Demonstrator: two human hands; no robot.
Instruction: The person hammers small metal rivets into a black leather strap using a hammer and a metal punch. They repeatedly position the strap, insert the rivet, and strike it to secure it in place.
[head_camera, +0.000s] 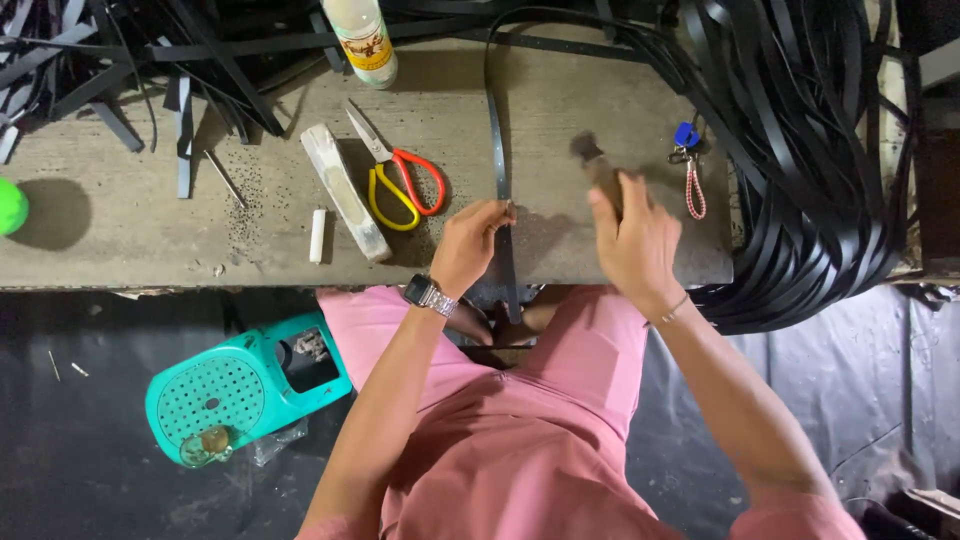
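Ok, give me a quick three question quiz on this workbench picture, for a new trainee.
1. True or false: the left hand pinches the thin black strap lying across the wooden board.
2. The scissors lie where? A) left of the strap B) right of the strap C) on the floor
3. Fill in: the right hand has its grip on a blurred tool with a ____ handle.

Key: 1 true. 2 A. 3 wooden; the tool is too blurred to name for sure.
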